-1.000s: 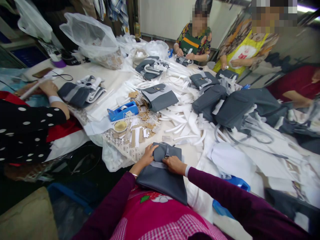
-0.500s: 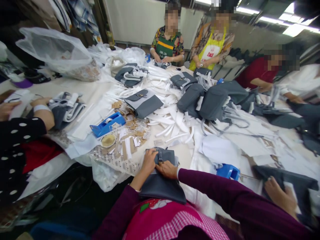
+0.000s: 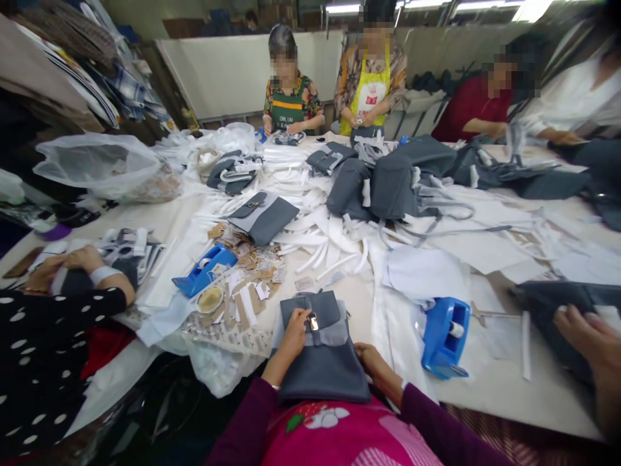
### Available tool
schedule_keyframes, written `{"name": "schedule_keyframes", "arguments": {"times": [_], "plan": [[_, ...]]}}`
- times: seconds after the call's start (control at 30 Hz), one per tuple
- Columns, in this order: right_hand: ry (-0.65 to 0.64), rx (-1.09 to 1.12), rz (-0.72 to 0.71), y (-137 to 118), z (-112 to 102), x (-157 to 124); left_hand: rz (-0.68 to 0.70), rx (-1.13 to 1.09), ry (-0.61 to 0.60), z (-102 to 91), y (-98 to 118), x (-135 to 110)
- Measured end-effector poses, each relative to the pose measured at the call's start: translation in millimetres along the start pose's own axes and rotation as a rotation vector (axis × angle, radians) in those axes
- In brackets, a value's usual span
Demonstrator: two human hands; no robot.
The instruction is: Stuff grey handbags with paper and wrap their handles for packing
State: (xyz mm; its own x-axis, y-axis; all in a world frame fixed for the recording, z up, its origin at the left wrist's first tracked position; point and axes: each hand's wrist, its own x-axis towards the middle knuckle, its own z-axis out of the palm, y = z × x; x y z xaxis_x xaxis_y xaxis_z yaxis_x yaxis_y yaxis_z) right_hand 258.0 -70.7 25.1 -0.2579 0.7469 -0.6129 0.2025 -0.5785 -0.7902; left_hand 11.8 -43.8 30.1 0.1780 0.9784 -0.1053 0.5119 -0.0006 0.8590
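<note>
A dark grey-blue handbag lies at the table edge against my apron. Its flap faces away from me and carries a shiny metal clasp, with a pale translucent wrapping around the flap's lower edge. My left hand is closed at the left of the flap, its fingertips beside the clasp. At the bag's right edge my right hand has its fingers curled against the side; part of them is hidden.
Blue tape dispensers stand right and left. Tags and card scraps lie around a small round tub. White strips and more grey bags cover the table. Co-workers' hands work at both sides and across.
My right hand has moved from the clasp to the bag's right edge, leaving the clasp exposed. My left hand stays on the flap. The head view has shifted and tilted up.
</note>
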Motion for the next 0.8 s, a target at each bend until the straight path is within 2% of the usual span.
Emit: {"name": "schedule_keyframes", "arguments": {"times": [0.13, 0.3, 0.43, 0.6, 0.7, 0.8], "plan": [[-0.041, 0.159, 0.160, 1, 9, 5, -0.002, 0.020, -0.017, 0.0, 5, -1], [-0.219, 0.286, 0.268, -13, 7, 10, -0.013, 0.023, -0.011, -4.4, 9, 0], [-0.374, 0.469, 0.312, -15, 17, 3, -0.014, 0.020, 0.006, -10.0, 12, -2], [-0.412, 0.546, 0.169, -27, 29, -11, -0.079, 0.055, 0.054, -6.3, 14, -5], [-0.429, 0.510, 0.139, -47, 32, -18, -0.169, 0.091, 0.102, -3.9, 17, -2], [-0.435, 0.493, -0.014, -73, 35, -20, -0.286, 0.055, 0.163, -15.4, 25, 3]]}}
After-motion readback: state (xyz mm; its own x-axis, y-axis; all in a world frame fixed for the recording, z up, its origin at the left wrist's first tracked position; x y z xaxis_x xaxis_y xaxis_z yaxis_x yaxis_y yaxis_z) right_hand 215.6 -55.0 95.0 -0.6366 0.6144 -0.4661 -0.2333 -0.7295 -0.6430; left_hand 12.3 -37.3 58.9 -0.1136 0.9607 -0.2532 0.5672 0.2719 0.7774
